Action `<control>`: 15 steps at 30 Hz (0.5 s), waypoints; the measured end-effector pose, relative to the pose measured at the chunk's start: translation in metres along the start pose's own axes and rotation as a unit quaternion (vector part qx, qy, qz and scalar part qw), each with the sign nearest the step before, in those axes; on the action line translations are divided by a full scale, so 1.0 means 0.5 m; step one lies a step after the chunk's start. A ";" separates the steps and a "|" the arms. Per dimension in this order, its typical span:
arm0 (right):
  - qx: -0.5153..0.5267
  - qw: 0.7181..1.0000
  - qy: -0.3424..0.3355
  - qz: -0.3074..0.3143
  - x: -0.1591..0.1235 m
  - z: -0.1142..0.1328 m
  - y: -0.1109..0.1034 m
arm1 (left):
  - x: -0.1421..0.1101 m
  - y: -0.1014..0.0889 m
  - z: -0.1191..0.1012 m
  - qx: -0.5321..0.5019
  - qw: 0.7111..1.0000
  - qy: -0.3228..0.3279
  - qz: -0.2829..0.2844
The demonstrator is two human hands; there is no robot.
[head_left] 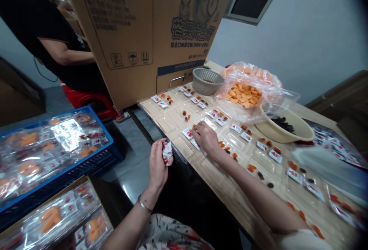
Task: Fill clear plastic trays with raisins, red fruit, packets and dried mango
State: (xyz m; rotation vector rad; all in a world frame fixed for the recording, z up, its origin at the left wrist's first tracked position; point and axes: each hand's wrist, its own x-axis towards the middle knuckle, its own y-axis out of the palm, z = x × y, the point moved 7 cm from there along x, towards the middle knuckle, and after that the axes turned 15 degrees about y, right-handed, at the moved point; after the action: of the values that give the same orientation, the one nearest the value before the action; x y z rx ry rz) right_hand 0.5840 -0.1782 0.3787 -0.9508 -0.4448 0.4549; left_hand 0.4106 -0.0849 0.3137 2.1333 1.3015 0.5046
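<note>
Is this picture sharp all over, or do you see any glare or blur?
In the head view: white glare on the clear packs in the blue crate; the left hand and its small packets look fairly clear; the table turns smeared toward the lower right; the upper-right corner is dark.
</note>
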 end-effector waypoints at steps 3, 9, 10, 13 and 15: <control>0.057 0.996 -0.026 0.068 -0.027 0.049 -0.005 | 0.004 0.030 -0.008 -0.013 1.000 -0.004 0.026; 0.302 0.906 0.074 0.288 -0.070 0.104 0.035 | 0.004 0.087 -0.001 -0.009 0.995 0.005 0.102; 0.333 0.895 0.082 0.286 -0.069 0.106 0.033 | 0.005 0.088 0.001 -0.003 0.995 0.012 0.100; 0.385 0.883 0.094 0.253 -0.049 0.096 0.022 | 0.009 0.084 0.007 -0.002 0.996 0.012 0.093; 0.390 0.892 0.101 0.203 -0.019 0.077 0.012 | 0.016 0.073 0.007 -0.013 0.996 0.008 0.083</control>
State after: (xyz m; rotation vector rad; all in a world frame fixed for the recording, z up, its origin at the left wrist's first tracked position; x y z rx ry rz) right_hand 0.5542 -0.1547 0.3918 -0.2852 0.1496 0.8262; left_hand 0.4411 -0.0917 0.3349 2.2310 1.1239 0.6054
